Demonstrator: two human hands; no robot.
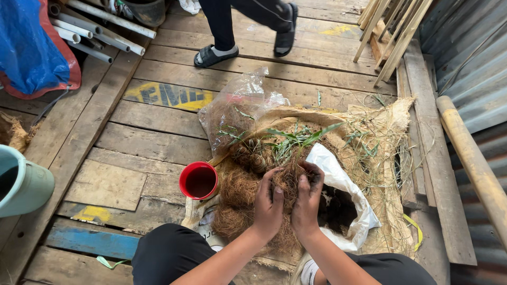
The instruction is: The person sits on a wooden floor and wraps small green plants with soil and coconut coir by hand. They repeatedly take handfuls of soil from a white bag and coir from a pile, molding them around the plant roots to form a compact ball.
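Note:
My left hand (268, 205) and my right hand (308, 201) are close together, both gripping a clump of brown coconut fibre (288, 182) wrapped around the base of a small green-leaved plant (298, 138). More fibre balls (237, 187) lie just left of my hands on a burlap sack (388, 132). A white bag of dark soil (338, 206) is open right beside my right hand. A red cup (198, 180) holding dark liquid stands to the left.
A clear plastic bag with fibre (232, 113) lies behind the pile. Another person's legs in sandals (215, 54) stand on the plank floor at the back. A teal bucket (21, 182), white pipes (100, 24), blue tarp (31, 47), wooden pole (472, 158).

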